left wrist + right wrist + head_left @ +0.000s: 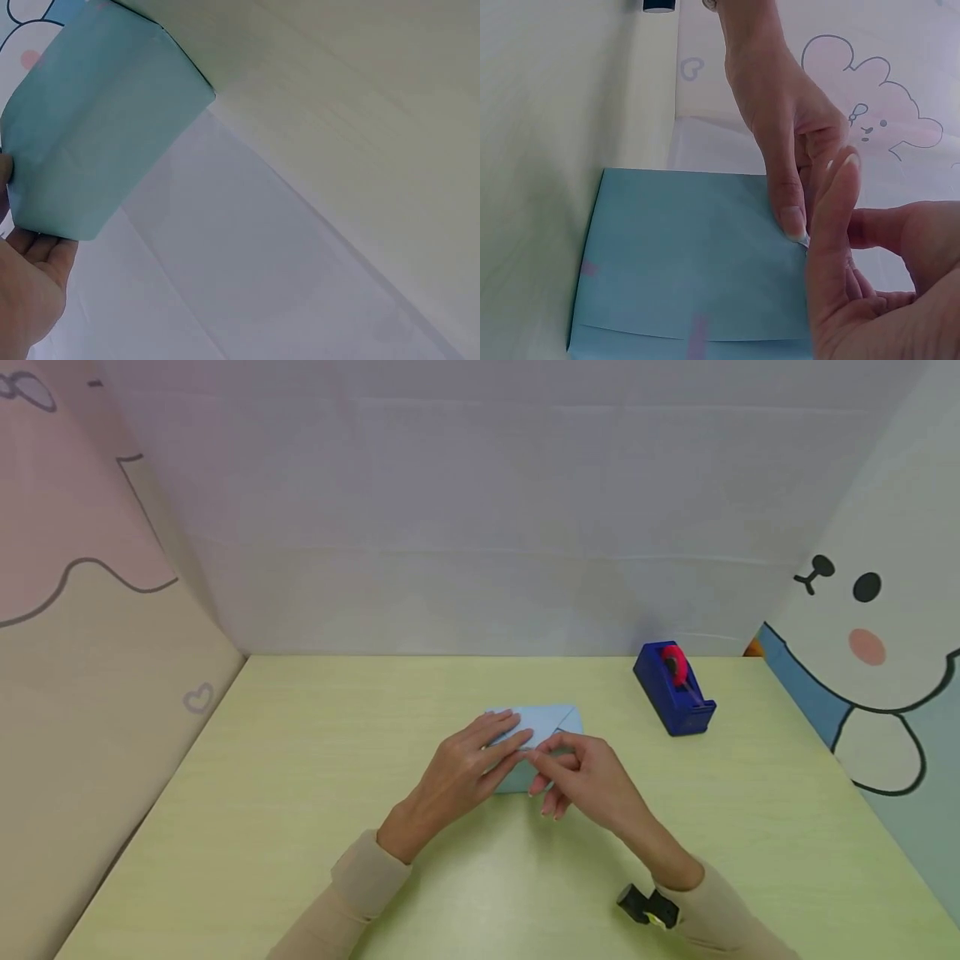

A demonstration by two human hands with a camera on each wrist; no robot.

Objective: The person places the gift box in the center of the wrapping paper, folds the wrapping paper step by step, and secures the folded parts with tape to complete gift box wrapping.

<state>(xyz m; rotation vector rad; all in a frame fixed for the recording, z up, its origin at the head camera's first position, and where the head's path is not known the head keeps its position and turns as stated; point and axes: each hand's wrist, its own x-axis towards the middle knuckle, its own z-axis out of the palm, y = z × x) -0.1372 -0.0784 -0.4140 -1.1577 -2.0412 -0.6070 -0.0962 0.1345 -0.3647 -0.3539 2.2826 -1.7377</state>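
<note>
A light blue paper envelope [547,718] is held at mid-table, with a diagonal fold on its upper face. Its teal front face [682,255] fills much of the right wrist view and bears small pink marks. My left hand [468,760] grips the envelope, its fingers on the upper face and its thumb [787,187] on the front face. At the edge beside that thumb, my right hand [588,781] pinches with thumb and index finger, other fingers loosely curled. A small pale bit shows there. The left wrist view has the teal paper [112,127] with fingertips at its edge.
Behind and to the right stands a blue tape dispenser [675,693] with a red-cored roll. A pale yellow table [322,727] runs back to a white wall sheet [480,527]. Cartoon-printed panels [862,635] flank both sides. A black wrist camera [648,907] sits at the right sleeve.
</note>
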